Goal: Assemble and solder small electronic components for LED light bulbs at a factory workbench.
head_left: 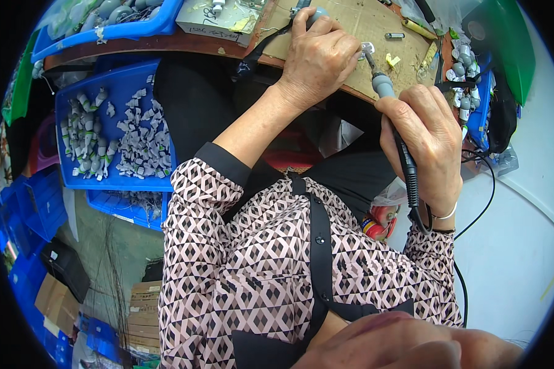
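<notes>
My right hand [426,132] grips the black handle of a soldering iron [406,163], its fingers wrapped below the grey collar. The iron's metal tip points up and left to a small whitish disc [367,49] beside my left fingers. My left hand [324,58] is closed over the work board [366,21], fingers curled down. What it holds is mostly hidden. A grey-blue rounded part [317,15] shows just beyond its knuckles; whether it is gripped is unclear. Near the disc lie a small metal cylinder [395,35] and a yellow scrap [393,60].
At left, a blue tray [114,184] holds grey-and-white bulbs and many white pieces. Another blue bin [135,31] stands at the back left, beside a white box [212,29]. More bulbs [465,71] sit at right. The black cord [483,212] hangs beside my right arm.
</notes>
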`<move>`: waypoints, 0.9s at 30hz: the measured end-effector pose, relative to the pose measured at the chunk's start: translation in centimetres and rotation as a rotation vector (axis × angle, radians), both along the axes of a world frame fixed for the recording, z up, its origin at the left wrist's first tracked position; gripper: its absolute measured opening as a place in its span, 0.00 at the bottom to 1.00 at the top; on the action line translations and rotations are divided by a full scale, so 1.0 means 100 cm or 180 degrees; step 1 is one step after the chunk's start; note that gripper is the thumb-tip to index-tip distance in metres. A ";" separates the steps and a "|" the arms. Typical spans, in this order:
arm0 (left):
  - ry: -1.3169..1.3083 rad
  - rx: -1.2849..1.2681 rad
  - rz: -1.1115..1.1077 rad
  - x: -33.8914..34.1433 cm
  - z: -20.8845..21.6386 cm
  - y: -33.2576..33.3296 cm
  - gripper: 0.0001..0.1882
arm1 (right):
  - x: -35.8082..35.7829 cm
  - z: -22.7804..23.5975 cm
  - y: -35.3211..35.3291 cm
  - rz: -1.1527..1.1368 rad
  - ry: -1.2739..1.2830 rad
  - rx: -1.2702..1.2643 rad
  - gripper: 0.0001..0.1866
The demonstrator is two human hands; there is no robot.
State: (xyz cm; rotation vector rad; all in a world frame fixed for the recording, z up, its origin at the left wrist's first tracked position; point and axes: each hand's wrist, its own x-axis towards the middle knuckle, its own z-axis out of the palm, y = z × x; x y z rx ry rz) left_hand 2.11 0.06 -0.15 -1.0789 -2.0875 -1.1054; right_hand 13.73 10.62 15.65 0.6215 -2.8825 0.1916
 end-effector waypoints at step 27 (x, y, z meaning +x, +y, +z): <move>-0.0031 0.0057 -0.0012 0.000 -0.003 0.000 0.04 | 0.000 -0.001 -0.006 -0.0184 0.0167 -0.0083 0.18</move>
